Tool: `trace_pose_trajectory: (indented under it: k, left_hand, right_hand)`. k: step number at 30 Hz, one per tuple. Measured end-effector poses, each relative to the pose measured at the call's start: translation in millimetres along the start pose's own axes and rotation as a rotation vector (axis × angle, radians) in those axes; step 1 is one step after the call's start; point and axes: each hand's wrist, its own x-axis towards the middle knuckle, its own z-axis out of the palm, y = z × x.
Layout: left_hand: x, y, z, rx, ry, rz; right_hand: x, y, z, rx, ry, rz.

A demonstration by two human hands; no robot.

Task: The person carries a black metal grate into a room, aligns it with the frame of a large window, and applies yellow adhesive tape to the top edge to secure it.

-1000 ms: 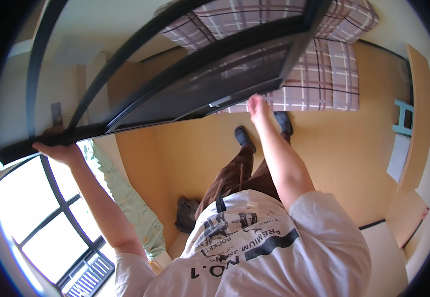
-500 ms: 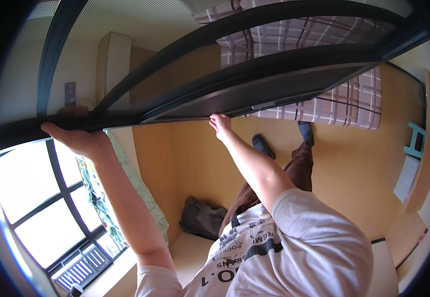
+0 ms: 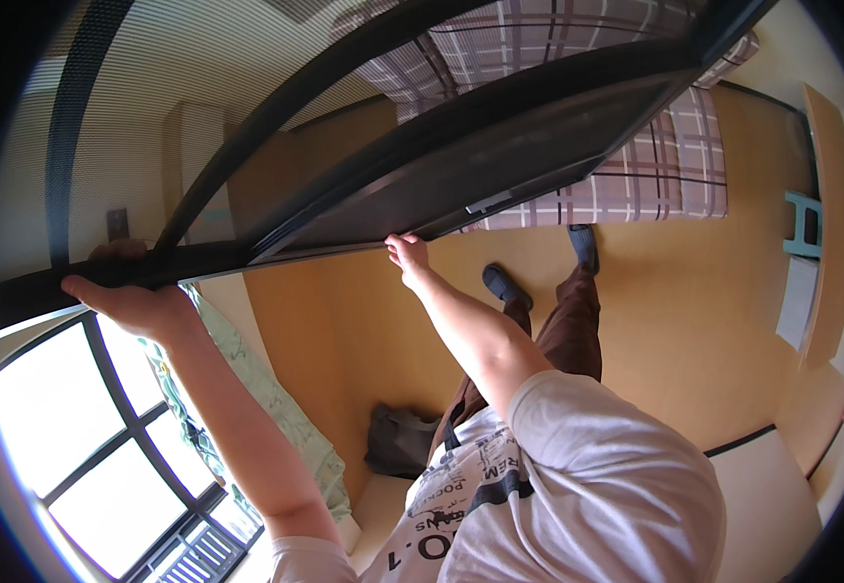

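Note:
A large black-framed mesh screen (image 3: 276,121) spans the upper part of the view, tilted in front of me. Its near section holds a dark solid-looking panel (image 3: 461,165). At the frame's left end my left hand (image 3: 145,309) is closed round the bar, thumb on the near side; its fingers show dimly through the mesh. My right hand (image 3: 408,258) pinches the lower edge of the dark panel's frame near the middle, fingertips partly hidden. A small pale rectangular piece (image 3: 490,203) sits on that edge, to the right of my right hand.
A plaid-covered sofa or bed (image 3: 665,170) lies beyond the screen. At left is a bright window (image 3: 72,408) with a green patterned curtain (image 3: 267,398). A teal stool (image 3: 803,223) stands by a wooden board (image 3: 830,243) at right. A dark bundle (image 3: 398,437) rests on the wooden floor (image 3: 655,321).
The screen has tilted, showing more of its dark panel, and sits slightly further left in view. Both hands have moved left and a little lower with it, keeping their holds.

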Motion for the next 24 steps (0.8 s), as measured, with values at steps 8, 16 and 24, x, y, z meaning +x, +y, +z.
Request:
trace_pose_trajectory:
  k: [8, 16, 24]
  left_hand:
    - [42.7, -23.4, -31.5, -0.054, -0.021, -0.026]
    - [64.3, -21.6, -55.3, -0.041, 0.054, -0.030]
    - [24.6, -65.7, -14.1, 0.071, -0.007, 0.093]
  right_hand:
    - [-16.7, -21.1, -100.3, -0.329, -0.056, -0.062]
    - [81.1, -113.6, -361.6, -0.847, 0.558, -0.462]
    - [170.0, -190.2, -422.6, -1.239, 0.652, -0.858]
